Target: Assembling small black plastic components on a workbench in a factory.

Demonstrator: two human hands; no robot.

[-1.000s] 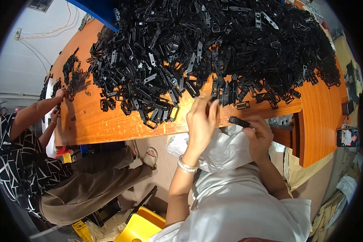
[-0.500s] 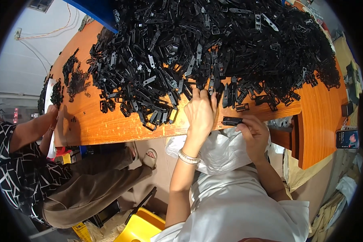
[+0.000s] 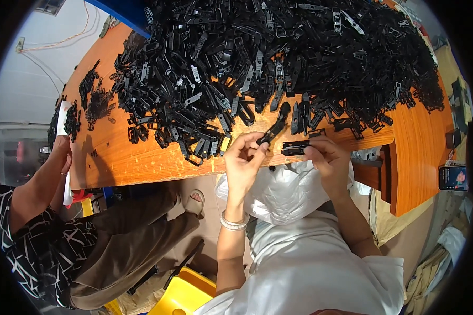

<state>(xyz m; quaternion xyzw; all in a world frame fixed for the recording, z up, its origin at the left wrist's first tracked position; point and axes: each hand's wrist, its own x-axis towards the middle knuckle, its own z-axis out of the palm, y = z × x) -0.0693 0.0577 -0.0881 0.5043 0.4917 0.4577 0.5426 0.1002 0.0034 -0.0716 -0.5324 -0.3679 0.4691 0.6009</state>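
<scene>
My left hand (image 3: 245, 155) is closed on one end of a long, dark plastic part (image 3: 276, 124), whose other end tilts up toward the pile. Close beside it, my right hand (image 3: 328, 161) pinches a short black plastic part (image 3: 295, 147) between thumb and fingers. Both parts are held over the table's front edge, apart from each other. Just beyond my hands lies a big heap of black plastic parts (image 3: 215, 58), many of them long and slotted or frame-shaped. What exactly the parts belong to, I cannot tell.
The wooden table (image 3: 158, 168) curves around in front of me. A white plastic bag (image 3: 286, 194) hangs at my lap below the edge. At the left another person (image 3: 42, 231) works at the table. A phone (image 3: 453, 178) stands at the far right, a yellow chair (image 3: 186, 294) below.
My left hand has drawn back from the heap toward me, bringing a long dark part with it. My right hand, with its black part, has shifted slightly left and away from me.
</scene>
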